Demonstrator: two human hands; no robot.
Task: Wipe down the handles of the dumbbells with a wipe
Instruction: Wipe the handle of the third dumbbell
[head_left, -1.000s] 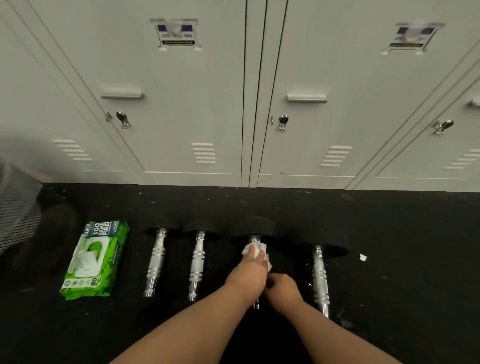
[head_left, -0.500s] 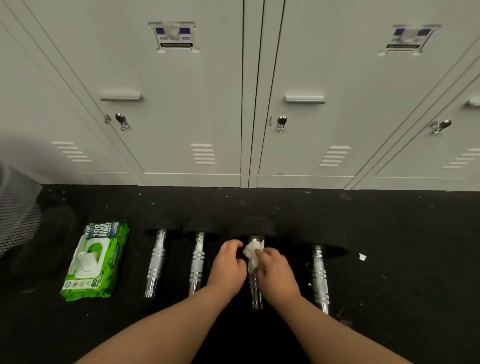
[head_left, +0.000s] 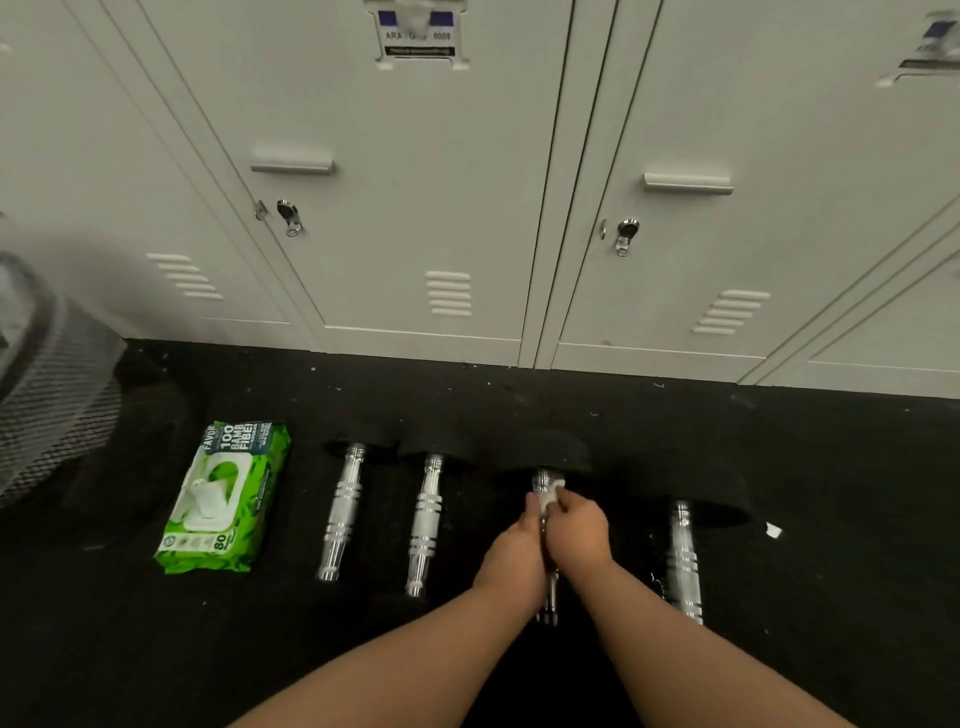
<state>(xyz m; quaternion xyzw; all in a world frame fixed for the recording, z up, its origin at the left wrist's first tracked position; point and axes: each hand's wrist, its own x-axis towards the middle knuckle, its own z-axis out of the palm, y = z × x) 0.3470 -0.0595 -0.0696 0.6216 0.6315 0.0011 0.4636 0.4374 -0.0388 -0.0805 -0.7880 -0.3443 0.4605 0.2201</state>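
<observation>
Black rubber floor (head_left: 779, 441) along pale lockers (head_left: 415, 208). Right hand (head_left: 576, 525) curled round white wipe (head_left: 551, 493) at far end of third dumbbell handle (head_left: 549, 597); left hand (head_left: 511, 558) clasping same handle alongside. Other dumbbells (head_left: 343, 509) lying parallel either side. Green wipes pack (head_left: 223, 499) near floor's left edge.

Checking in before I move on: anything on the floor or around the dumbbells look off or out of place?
One small thing: a white scrap lies on the black floor, right of the rightmost dumbbell. I can't tell what it is. The wipes pack has its lid open, a wipe poking out. The four dumbbells lie in a tidy row.
</observation>
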